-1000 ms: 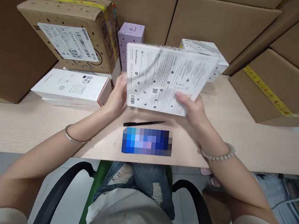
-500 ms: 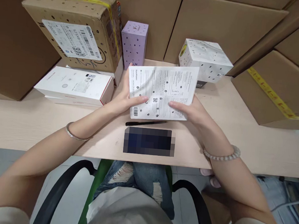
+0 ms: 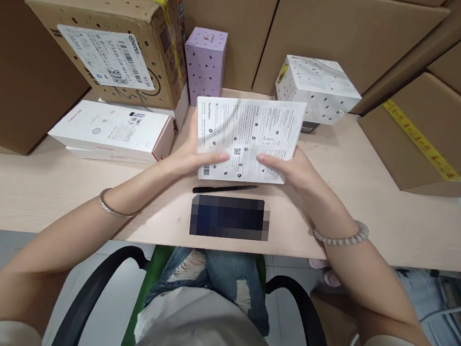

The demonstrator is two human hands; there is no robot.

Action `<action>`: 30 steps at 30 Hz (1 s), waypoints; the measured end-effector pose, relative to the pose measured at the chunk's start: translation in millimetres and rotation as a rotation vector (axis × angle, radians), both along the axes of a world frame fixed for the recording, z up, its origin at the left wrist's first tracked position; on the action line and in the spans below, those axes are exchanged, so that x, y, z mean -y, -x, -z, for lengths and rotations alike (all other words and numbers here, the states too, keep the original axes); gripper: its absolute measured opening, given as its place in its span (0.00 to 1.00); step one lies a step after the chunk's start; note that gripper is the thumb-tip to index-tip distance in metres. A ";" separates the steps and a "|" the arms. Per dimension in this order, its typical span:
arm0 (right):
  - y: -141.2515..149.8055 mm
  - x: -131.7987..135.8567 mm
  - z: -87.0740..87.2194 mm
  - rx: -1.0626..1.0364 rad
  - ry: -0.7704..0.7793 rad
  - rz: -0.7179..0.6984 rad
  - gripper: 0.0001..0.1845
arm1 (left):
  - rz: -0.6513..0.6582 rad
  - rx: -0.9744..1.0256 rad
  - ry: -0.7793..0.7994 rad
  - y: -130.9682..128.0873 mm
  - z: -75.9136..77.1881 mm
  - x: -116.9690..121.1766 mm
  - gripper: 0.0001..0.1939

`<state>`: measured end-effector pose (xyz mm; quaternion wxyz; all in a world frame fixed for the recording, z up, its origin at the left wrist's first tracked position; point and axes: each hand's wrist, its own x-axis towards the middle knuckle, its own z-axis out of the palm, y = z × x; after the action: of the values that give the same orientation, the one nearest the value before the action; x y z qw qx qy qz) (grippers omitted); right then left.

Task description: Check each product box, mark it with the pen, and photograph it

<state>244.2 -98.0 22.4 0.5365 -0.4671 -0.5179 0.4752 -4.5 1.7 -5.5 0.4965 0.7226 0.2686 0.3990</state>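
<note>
A white box (image 3: pixel 254 126) printed with text, a QR code, a barcode and small dark spots is held up over the table. My left hand (image 3: pixel 199 157) grips its left side, thumb lying on the printed face and the fingers hidden behind. On the right edge, my right hand (image 3: pixel 291 165) holds it the same way, with that thumb on the face too. Below the box a black pen (image 3: pixel 225 189) lies on the table. Nearer to me is a dark, pixelated rectangle (image 3: pixel 230 217) whose kind I cannot make out.
At the left, a large taped carton (image 3: pixel 104 49) rests on white boxes (image 3: pixel 113 128). A purple box (image 3: pixel 205 63) stands behind my left hand, and a white spotted box (image 3: pixel 318 89) sits at the back right. Brown cartons (image 3: pixel 339 37) line the back and a taped one (image 3: pixel 415 135) the right.
The white box and both hands have shifted very slightly left and up in the picture, and the view itself has moved a little. Both hands keep the same hold.
</note>
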 end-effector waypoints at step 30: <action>-4.8 16.3 7.1 1.159 -0.614 0.138 0.12 | -0.035 0.015 0.263 -11.5 9.9 -0.4 0.62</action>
<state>249.0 -114.3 15.3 0.3090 -0.5053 -0.8037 -0.0579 7.0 2.1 -15.4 0.5820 0.6433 0.3276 0.3744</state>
